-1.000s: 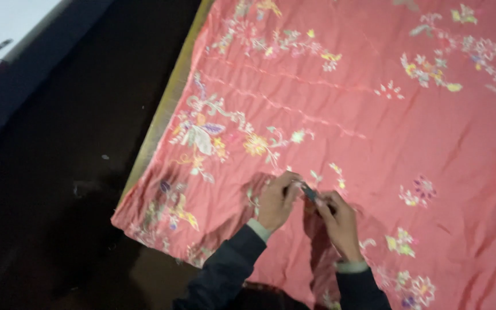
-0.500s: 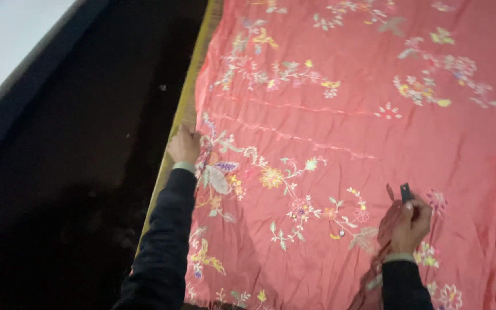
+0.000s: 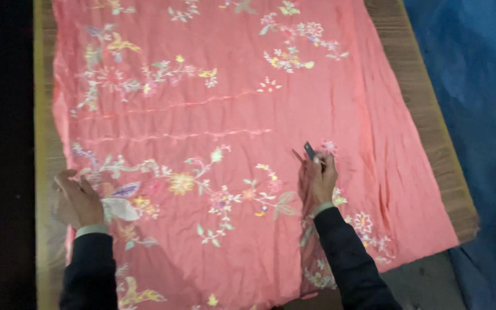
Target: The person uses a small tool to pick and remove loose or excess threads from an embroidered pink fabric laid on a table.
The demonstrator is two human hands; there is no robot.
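Observation:
A large pink cloth [image 3: 317,97] with colourful embroidered flowers lies spread over a wooden table [image 3: 420,86]. My left hand [image 3: 76,201] rests flat on the cloth's left edge, fingers curled over the hem. Toward the lower right of the cloth, my right hand [image 3: 318,181] grips a small dark tool [image 3: 309,151] that sticks up from the fingers, with its tip just above the fabric. Both arms are in dark sleeves.
The table's yellow-edged left side [image 3: 41,115] borders a dark floor [image 3: 1,143]. Blue sheeting [image 3: 483,86] lies beyond the table's right edge. The table's near right corner [image 3: 466,221] shows bare wood.
My hands, together over the cloth a second ago, have parted: the left went to the cloth's left edge, the right stays with the tool. The view has swung right.

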